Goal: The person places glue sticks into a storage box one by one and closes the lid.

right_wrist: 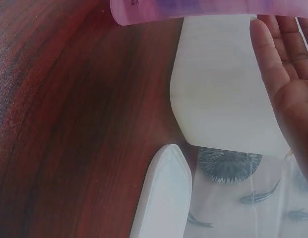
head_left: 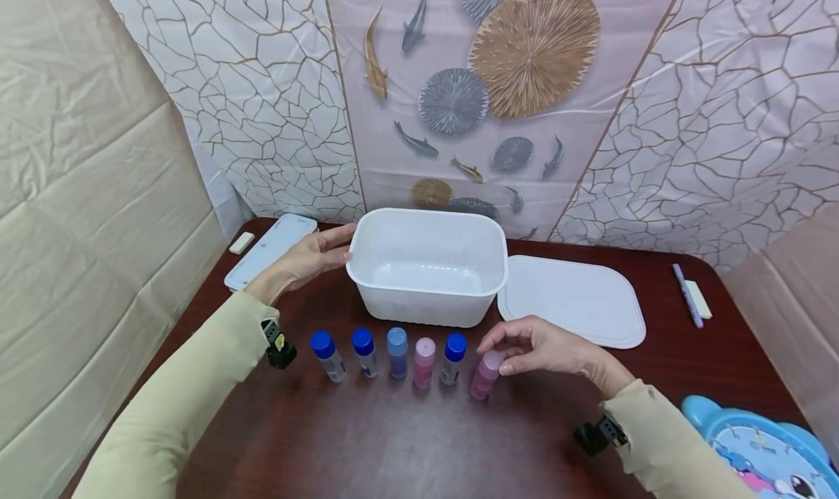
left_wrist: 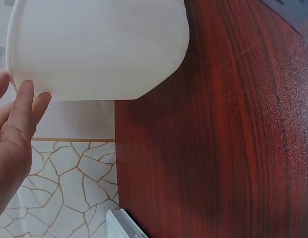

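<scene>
A white plastic bin [head_left: 426, 306] stands at the back of the table, its inside showing only the white floor and walls. My left hand [head_left: 317, 255] touches the bin's left rim with fairly straight fingers; the left wrist view shows these fingertips against the bin wall. In front of the bin runs a row of small capped tubes: two blue-capped tubes [head_left: 328, 355], a light blue tube [head_left: 397, 353], a pink tube [head_left: 424, 363] and another blue-capped tube [head_left: 452, 358]. At the row's right end my right hand [head_left: 540, 350] pinches a second pink tube [head_left: 483, 379] near its top.
A white lid [head_left: 577, 302] lies right of the bin. Behind my left arm are a pale flat case [head_left: 272, 248] and an eraser [head_left: 241, 242]. A purple pen [head_left: 687, 295] lies at the far right, and a blue cartoon clock [head_left: 754, 448] at the front right.
</scene>
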The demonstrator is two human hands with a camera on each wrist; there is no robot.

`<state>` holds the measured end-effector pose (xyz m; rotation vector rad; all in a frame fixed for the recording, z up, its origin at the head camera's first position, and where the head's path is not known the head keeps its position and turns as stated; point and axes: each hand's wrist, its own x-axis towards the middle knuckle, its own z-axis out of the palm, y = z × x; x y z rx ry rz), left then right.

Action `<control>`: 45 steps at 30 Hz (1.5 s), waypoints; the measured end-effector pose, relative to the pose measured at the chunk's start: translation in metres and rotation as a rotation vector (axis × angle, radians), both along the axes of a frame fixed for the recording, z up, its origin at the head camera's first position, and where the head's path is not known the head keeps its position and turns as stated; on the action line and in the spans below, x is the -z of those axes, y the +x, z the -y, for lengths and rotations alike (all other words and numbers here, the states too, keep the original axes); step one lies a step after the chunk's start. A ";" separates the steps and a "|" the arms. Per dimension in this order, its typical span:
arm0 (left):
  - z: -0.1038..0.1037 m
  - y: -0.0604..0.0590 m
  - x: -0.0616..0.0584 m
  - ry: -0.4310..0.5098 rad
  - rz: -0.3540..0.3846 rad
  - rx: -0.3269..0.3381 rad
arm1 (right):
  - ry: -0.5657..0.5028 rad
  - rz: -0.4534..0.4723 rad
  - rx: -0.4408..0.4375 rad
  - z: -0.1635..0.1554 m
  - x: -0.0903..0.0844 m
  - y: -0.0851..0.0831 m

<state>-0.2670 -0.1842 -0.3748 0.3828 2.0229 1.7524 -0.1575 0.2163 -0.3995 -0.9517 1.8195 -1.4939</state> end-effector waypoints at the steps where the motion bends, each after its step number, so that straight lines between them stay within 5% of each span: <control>1: 0.000 0.000 0.000 0.002 -0.001 0.003 | -0.002 -0.006 -0.002 0.000 0.000 0.000; 14: -0.002 0.002 -0.003 0.009 0.008 0.006 | 0.012 -0.146 0.082 -0.009 -0.009 -0.007; 24: 0.001 0.002 -0.004 0.001 -0.004 0.006 | -0.138 -0.233 0.160 -0.020 -0.084 -0.024; 32: 0.001 0.002 -0.005 -0.011 -0.013 0.002 | -0.333 -0.116 0.300 0.004 -0.129 -0.051; 39: -0.001 0.003 -0.005 -0.024 -0.016 -0.004 | -0.265 -0.067 0.539 0.045 -0.129 -0.083; 45: -0.003 0.003 -0.004 -0.037 -0.010 -0.016 | -0.199 -0.021 0.640 0.082 -0.110 -0.110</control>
